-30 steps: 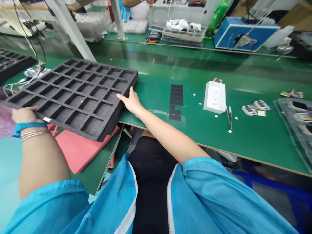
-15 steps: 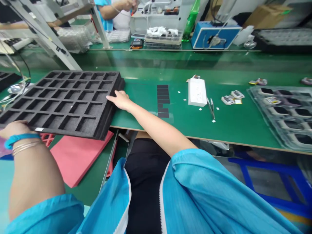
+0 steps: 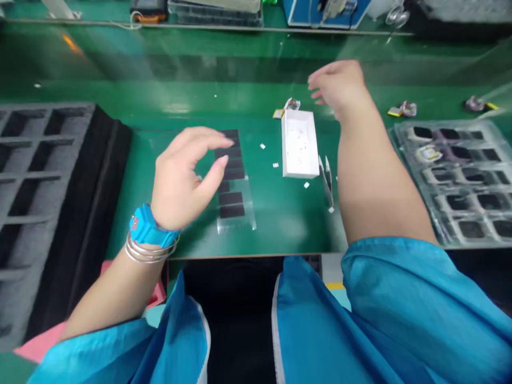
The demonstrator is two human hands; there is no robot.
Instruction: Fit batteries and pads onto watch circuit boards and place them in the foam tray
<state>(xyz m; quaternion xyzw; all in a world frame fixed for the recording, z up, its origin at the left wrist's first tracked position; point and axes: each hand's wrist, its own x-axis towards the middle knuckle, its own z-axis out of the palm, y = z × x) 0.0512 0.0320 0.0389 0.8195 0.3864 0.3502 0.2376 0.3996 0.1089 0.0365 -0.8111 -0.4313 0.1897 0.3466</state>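
My left hand [image 3: 186, 178] hovers by a sheet of black rectangular pieces [image 3: 231, 205] on a clear backing. Its thumb and fingers are apart with nothing between them. Beyond the white box [image 3: 300, 144], my right hand [image 3: 340, 85] is raised over the bench, slightly blurred, its fingers loosely bent and nothing visible in them. Tweezers [image 3: 328, 184] lie beside the box, among small white pieces [image 3: 306, 185]. A small part with a yellow tab [image 3: 279, 113] sits just behind the box. My right forearm hides some of the bench.
A black foam tray [image 3: 60, 213] with square pockets stands at the left, over a pink sheet [image 3: 40, 341]. At the right is a clear plastic tray [image 3: 440, 224] holding several dark-faced modules. Small parts [image 3: 408, 109] lie behind it. A blue box [image 3: 298, 13] stands at the back.
Both hands have let go of the black foam tray. My left hand has come over the bench; my right has swung right, past the white box. The view has tilted down.
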